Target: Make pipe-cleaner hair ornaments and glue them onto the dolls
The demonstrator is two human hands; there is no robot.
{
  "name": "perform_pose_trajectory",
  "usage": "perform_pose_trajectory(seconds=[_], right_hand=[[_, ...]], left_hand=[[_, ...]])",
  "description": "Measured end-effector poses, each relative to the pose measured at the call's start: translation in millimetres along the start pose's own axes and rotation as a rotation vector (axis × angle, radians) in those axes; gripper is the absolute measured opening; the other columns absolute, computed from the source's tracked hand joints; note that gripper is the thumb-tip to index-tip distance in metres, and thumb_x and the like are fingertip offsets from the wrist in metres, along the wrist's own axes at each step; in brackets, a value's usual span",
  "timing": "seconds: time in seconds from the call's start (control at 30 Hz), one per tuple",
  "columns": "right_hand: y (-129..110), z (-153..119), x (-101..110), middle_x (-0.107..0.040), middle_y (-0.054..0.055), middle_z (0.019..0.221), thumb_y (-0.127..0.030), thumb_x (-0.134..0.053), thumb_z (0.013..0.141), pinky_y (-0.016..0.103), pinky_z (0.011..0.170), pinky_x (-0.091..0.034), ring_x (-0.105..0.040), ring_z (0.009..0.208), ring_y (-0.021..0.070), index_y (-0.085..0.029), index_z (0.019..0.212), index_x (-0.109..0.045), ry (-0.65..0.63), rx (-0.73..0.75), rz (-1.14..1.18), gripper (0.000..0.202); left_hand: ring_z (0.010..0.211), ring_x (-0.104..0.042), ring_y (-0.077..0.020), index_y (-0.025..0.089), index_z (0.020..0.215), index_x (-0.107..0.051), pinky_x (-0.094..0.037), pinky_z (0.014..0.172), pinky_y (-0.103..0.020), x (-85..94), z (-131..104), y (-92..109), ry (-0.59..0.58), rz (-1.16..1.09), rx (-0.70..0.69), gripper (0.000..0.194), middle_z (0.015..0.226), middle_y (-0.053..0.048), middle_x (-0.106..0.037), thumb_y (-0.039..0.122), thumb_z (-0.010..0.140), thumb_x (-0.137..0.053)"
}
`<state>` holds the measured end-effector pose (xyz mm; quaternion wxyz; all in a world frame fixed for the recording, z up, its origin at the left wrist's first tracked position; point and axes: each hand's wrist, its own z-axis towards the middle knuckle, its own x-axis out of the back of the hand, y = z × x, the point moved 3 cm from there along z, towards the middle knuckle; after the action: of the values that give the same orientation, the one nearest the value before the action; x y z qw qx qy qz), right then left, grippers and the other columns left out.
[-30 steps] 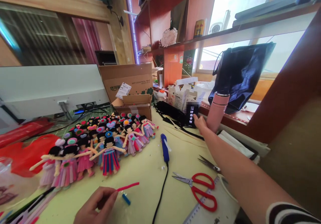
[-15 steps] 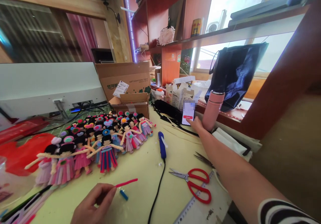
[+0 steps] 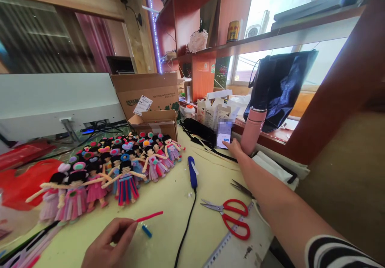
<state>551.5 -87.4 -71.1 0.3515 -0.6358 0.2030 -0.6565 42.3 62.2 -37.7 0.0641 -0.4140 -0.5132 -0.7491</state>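
Note:
My left hand (image 3: 112, 240) is low in the view, with thumb and forefinger pinched on one end of a pinkish-red pipe cleaner (image 3: 150, 216). A short blue pipe cleaner piece (image 3: 146, 231) lies on the table just beyond its fingertips. Stretched far forward, my right hand (image 3: 235, 148) has a finger at the lower part of the screen of a phone (image 3: 223, 137), which leans upright and is partly blurred. This hand grips nothing that I can see; its other fingers are mostly hidden. A pink bottle (image 3: 253, 134) stands just right of it.
Several pipe cleaner dolls (image 3: 128, 184) crowd the left of the table. A blue glue gun (image 3: 193, 172) with a black cord lies mid-table. Red-handled scissors (image 3: 236, 218) rest near a ruler (image 3: 224, 244), with dark blades (image 3: 240, 187) under my right forearm. Behind stands a cardboard box (image 3: 158, 95).
The phone's screen has switched from a red button to a white panel with a blue button. My right finger stays at the screen. The camera view has shifted slightly.

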Motion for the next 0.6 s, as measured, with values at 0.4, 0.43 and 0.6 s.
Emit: perform_pose_trajectory(seconds=[0.4, 0.43, 0.6], right_hand=[[2.3, -0.6, 0.6, -0.057, 0.009, 0.120, -0.035, -0.054, 0.091, 0.042, 0.085, -0.051, -0.059, 0.102, 0.0208, -0.017, 0.120, -0.055, -0.010, -0.080, 0.021, 0.034], [1.7, -1.5, 0.9, -0.057, 0.009, 0.120, -0.035, -0.054, 0.091, 0.042, 0.085, -0.051, -0.059, 0.102, 0.0209, -0.017, 0.120, -0.055, -0.009, -0.079, 0.020, 0.035], [-3.3, -6.3, 4.7, -0.057, 0.009, 0.120, -0.034, -0.055, 0.091, 0.040, 0.085, -0.051, -0.059, 0.101, 0.0203, -0.017, 0.118, -0.056, -0.014, -0.069, 0.013, 0.032]], left_hand=[[0.061, -0.063, -0.0163, 0.024, 0.070, -0.066, -0.050, 0.060, -0.021, 3.1, -0.7, 5.8, -0.006, -0.006, -0.018, 0.041, 0.066, 0.002, -0.068, 0.063, 0.069, -0.057], [0.061, -0.063, -0.0163, 0.024, 0.069, -0.066, -0.051, 0.060, -0.021, 3.6, -0.9, 6.0, -0.002, -0.005, -0.021, 0.041, 0.066, 0.002, -0.068, 0.064, 0.069, -0.057], [0.060, -0.062, -0.0170, 0.024, 0.068, -0.066, -0.051, 0.060, -0.022, 4.4, -0.5, 5.7, 0.004, -0.005, -0.035, 0.042, 0.064, 0.002, -0.068, 0.065, 0.069, -0.056]])
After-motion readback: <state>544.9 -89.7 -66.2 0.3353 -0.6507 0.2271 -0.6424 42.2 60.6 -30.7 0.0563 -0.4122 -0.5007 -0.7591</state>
